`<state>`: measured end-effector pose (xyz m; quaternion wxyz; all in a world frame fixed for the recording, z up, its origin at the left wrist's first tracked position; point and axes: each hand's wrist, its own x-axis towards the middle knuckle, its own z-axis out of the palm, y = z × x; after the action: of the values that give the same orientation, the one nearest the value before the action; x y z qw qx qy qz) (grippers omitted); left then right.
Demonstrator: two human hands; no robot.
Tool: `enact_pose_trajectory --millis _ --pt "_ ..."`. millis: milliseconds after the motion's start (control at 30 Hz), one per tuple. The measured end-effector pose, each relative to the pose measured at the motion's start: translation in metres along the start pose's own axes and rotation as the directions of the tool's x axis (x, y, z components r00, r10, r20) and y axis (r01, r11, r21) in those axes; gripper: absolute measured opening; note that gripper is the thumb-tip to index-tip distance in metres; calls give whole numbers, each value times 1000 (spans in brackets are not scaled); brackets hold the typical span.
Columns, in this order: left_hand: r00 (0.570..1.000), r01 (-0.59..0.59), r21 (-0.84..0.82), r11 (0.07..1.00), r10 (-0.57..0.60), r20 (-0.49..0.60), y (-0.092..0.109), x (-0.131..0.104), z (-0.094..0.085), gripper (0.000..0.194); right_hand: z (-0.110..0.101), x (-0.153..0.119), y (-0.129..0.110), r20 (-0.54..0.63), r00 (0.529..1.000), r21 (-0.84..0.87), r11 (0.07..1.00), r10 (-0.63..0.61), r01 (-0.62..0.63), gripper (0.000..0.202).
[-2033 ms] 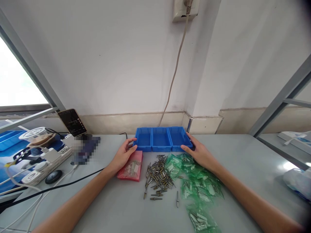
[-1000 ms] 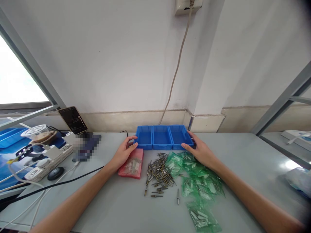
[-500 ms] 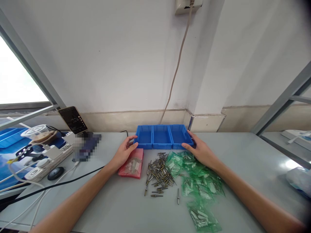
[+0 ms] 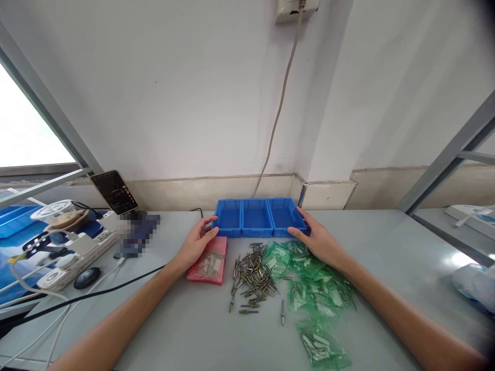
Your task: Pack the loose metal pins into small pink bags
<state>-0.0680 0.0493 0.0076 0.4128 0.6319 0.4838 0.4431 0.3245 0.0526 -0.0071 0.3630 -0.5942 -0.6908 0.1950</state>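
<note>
Head view shows left hand (image 4: 196, 244) and right hand (image 4: 319, 241) clasping opposite ends of three blue bins (image 4: 257, 218) on the counter's (image 4: 371, 242) far side; pulling them nearer could scatter the loose pop rivets (image 4: 256, 275).

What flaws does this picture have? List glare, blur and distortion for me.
Head view: window at left blown out white; head view: glare on the tabletop far right; head view: metal frame at right slants outward, likely lens stretch; head view: upper-right corner dark and blurred; head view: pixelated patch beside the phone; head view: blue bins reasonably clear.
</note>
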Motion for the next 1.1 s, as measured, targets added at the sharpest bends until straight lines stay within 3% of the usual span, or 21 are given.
enact_pose_trajectory --millis 1100 --pt "1000 -8 -8 1000 7 -4 -6 1 -1 54 2 3 11 40 999 -77 997 -15 18 87"
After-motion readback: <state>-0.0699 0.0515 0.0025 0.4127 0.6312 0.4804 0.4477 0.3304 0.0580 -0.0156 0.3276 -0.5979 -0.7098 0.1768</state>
